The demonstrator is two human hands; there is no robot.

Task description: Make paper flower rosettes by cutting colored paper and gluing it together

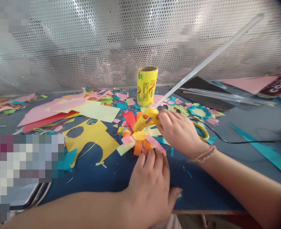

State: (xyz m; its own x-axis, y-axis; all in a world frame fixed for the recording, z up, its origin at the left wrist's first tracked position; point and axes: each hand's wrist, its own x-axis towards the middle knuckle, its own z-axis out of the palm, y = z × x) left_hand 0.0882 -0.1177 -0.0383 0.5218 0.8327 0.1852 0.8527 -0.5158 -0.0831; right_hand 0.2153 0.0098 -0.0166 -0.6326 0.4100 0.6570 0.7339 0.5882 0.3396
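Note:
My right hand (178, 130) is wrapped around a yellow hot glue gun (144, 122). A long translucent glue stick (209, 62) juts up and right out of its back. The gun's nozzle points down at the yellow round centre of a paper flower (140, 136) with orange, pink, red, yellow and pale green strip petals. My left hand (152, 178) lies palm down on the table, fingers stretched forward, their tips touching the flower's near petals. Its thumb is held apart to the right. Whether glue is coming out cannot be seen.
A yellow cling-film tube (147, 86) stands behind the flower. Cut yellow paper (95, 136) and coloured scraps lie left. Yellow-handled scissors (204, 132), a blue paper ring (199, 111), spare glue sticks (217, 94) and the gun's black cord (221, 140) lie right. A perforated metal panel (83, 57) rises behind.

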